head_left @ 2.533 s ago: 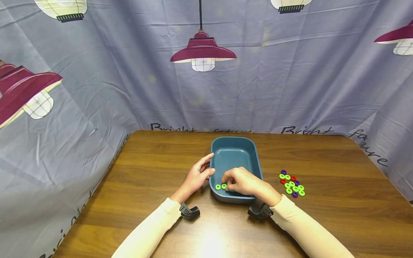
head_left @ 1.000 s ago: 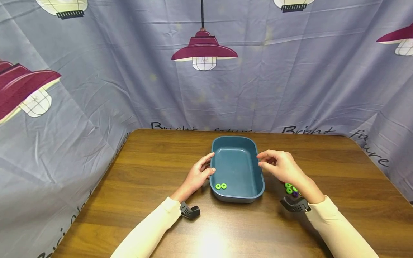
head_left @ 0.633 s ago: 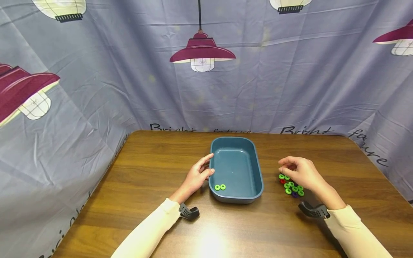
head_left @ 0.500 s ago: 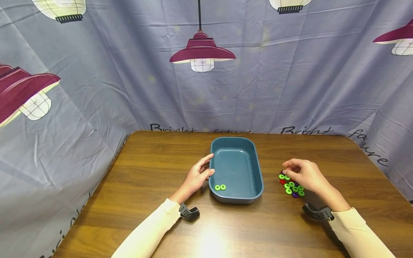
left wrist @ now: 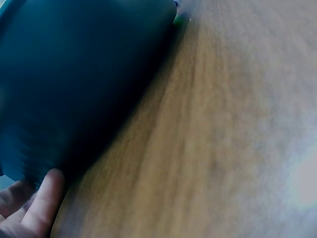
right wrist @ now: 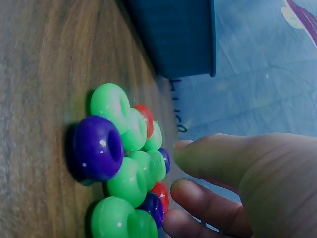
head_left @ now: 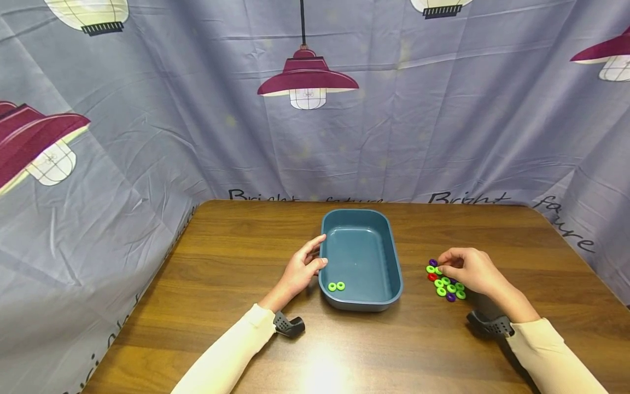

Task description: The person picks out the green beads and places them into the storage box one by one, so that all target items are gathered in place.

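Near the middle of the table stands a teal rectangular plastic bin. Two green ring-shaped beads lie side by side in its near left corner. My left hand holds the bin's left side, thumb at the rim; its fingertips show against the wall in the left wrist view. To the right of the bin lies a cluster of ring beads: mostly green, with some purple and red. Over the cluster's far side hovers my right hand, its thumb and fingers bent and apart, nothing visible between them.
The brown wooden table reaches back to a grey-blue curtain printed with lamps. A black wrist camera sits on the left wrist, and another on the right.
My right hand has left the bin's near left corner and moved right to the bead cluster, coming lower over it in the last half second. The left hand stays at the bin.
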